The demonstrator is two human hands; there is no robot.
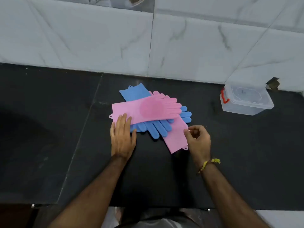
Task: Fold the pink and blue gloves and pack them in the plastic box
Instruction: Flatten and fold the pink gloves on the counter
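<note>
Two pink gloves [144, 109] and two blue gloves [158, 127] lie heaped on the dark surface [49, 129]. The left hand [122, 137] presses flat on one pink cuff; the right hand [198, 139] pinches the other's edge. One plastic box [246, 101] stands well apart at right.

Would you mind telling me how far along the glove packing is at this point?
Nothing looks finished: the pink gloves and blue gloves lie unfolded in a crossed pile on the black counter. In hand: the left hand rests flat on one pink cuff, and the right hand touches the other pink cuff's edge. Left: all folding and packing; the plastic box looks empty, lid on.
</note>
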